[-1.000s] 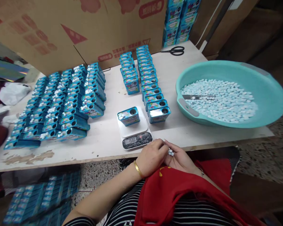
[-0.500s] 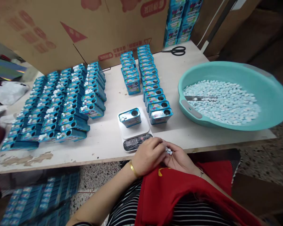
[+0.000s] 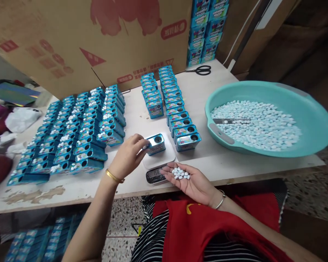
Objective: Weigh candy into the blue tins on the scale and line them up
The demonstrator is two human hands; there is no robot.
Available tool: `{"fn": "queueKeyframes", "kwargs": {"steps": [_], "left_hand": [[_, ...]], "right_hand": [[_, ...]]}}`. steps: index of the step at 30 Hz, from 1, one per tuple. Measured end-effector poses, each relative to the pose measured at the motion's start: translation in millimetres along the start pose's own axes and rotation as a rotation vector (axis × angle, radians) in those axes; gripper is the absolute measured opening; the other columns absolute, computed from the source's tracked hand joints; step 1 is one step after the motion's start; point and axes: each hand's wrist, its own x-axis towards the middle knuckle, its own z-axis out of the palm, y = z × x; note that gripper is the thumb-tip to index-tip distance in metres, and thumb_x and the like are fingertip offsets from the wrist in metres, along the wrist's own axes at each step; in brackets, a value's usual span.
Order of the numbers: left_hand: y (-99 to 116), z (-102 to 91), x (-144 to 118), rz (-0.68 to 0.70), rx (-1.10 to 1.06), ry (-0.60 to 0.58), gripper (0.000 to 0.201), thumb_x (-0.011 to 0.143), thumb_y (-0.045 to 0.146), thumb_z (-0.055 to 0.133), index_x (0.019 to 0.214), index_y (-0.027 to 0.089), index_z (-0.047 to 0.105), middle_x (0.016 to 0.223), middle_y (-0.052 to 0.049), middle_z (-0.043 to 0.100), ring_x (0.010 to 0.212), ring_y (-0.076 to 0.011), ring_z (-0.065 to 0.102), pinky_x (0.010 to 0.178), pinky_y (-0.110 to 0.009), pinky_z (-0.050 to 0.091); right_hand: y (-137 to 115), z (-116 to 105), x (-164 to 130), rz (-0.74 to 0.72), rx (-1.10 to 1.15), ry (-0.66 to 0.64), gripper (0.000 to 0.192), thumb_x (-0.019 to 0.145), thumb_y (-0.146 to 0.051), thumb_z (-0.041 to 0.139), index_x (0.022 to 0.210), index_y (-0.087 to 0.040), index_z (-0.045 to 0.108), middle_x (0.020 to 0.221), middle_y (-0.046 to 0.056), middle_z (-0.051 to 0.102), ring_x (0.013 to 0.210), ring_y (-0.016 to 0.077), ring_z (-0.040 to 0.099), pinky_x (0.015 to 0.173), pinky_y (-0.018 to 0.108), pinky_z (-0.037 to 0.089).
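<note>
The left hand [image 3: 129,154] reaches over the white table [image 3: 133,120] with its fingers bent and drawn together at the left end of a blue candy tin [image 3: 156,148]; whether they pinch the tin itself or a candy on its top cannot be told. That tin stands upright on the plate of a digital kitchen scale [image 3: 168,154], the round dark opening in its top toward the right. The right hand [image 3: 195,185] lies palm up and spread in a shallow cup just in front of the scale, a small heap of pale blue and white candies [image 3: 180,173] resting on the palm and fingers; its fingertips cover part of the scale's display. Just right of the scale runs a long row of blue tins [image 3: 175,105], with a shorter row of tins [image 3: 153,99] beside its far end. A large block of tins [image 3: 84,143] fills the left of the table, many with white candies on their tops. On the right, a turquoise basin [image 3: 314,120] holds a broad layer of candies [image 3: 270,133] with a flat metal strip [image 3: 232,121] lying across them. Black-handled scissors [image 3: 202,70] lie near the cardboard box [image 3: 125,47] at the back.
</note>
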Motion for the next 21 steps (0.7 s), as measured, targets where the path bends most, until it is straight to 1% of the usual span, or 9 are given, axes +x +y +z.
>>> {"fn": "queueKeyframes", "kwargs": {"steps": [2,4,6,8,11,14,16,19,21], "left_hand": [[-2,-8.2,7,-0.005,-0.027,-0.104,0.016,0.09,0.027,0.046,0.101,0.018,0.055,0.098,-0.006,0.053,0.078,-0.0132,0.053,0.071,-0.028,0.046],[-4,-15.3,13,0.001,-0.068,-0.184,0.014,0.089,0.026,0.047,0.097,0.018,0.054,0.095,-0.005,0.053,0.071,-0.0109,0.051,0.066,-0.025,0.044],[-7,-20.7,19,0.03,-0.112,-0.236,0.011,0.087,0.026,0.05,0.092,0.017,0.054,0.09,-0.004,0.053,0.07,-0.0104,0.049,0.063,-0.024,0.042],[-11,-24.1,24,0.057,-0.158,-0.265,0.01,0.086,0.027,0.052,0.088,0.017,0.053,0.084,-0.003,0.054,0.069,-0.0103,0.048,0.062,-0.023,0.041],[-17,-26.0,27,0.064,-0.232,-0.279,0.01,0.085,0.028,0.053,0.085,0.017,0.053,0.076,0.0,0.053,0.064,-0.0091,0.046,0.058,-0.022,0.039],[-21,-27.1,27,0.032,-0.282,-0.27,0.011,0.084,0.028,0.054,0.086,0.017,0.054,0.071,0.002,0.051,0.059,-0.0076,0.044,0.054,-0.02,0.037],[-19,-28.9,25,0.022,-0.298,-0.25,0.011,0.084,0.028,0.053,0.087,0.017,0.054,0.07,0.002,0.051,0.058,-0.0069,0.044,0.054,-0.02,0.038],[-3,-32.7,20,0.047,-0.327,-0.219,0.012,0.085,0.028,0.053,0.091,0.017,0.055,0.075,0.001,0.054,0.06,-0.0068,0.047,0.056,-0.02,0.041],[14,-34.6,16,0.099,-0.343,-0.23,0.015,0.086,0.028,0.054,0.097,0.018,0.057,0.084,-0.002,0.057,0.066,-0.0078,0.051,0.06,-0.021,0.044]], "right_hand": [[2,4,5,0.015,-0.002,-0.023,0.019,0.089,-0.018,0.049,0.098,-0.006,0.06,0.103,0.017,0.069,0.106,0.0211,0.064,0.095,0.031,0.051],[4,11,13,0.033,-0.005,-0.046,0.018,0.09,-0.017,0.048,0.098,-0.006,0.06,0.101,0.017,0.069,0.104,0.0205,0.065,0.094,0.031,0.051],[5,20,22,0.048,-0.01,-0.074,0.02,0.091,-0.018,0.046,0.098,-0.005,0.059,0.098,0.017,0.069,0.1,0.0203,0.066,0.091,0.031,0.052],[7,30,31,0.062,-0.02,-0.097,0.023,0.092,-0.019,0.043,0.1,-0.004,0.058,0.095,0.018,0.069,0.096,0.0205,0.068,0.088,0.03,0.054],[9,40,44,0.073,-0.021,-0.124,0.025,0.093,-0.02,0.04,0.103,-0.003,0.057,0.095,0.018,0.069,0.094,0.0198,0.068,0.085,0.029,0.055],[11,42,52,0.076,-0.006,-0.16,0.024,0.094,-0.02,0.04,0.101,-0.005,0.057,0.095,0.017,0.069,0.095,0.0194,0.068,0.085,0.028,0.055],[12,41,55,0.072,0.0,-0.172,0.023,0.093,-0.021,0.042,0.098,-0.005,0.057,0.093,0.017,0.069,0.095,0.0198,0.068,0.085,0.029,0.055],[14,42,54,0.063,0.025,-0.173,0.022,0.092,-0.021,0.044,0.097,-0.004,0.058,0.09,0.016,0.069,0.09,0.0185,0.069,0.086,0.029,0.054],[14,44,48,0.051,0.057,-0.17,0.021,0.092,-0.021,0.044,0.096,-0.006,0.059,0.086,0.011,0.069,0.081,0.0152,0.069,0.083,0.03,0.055]]}}
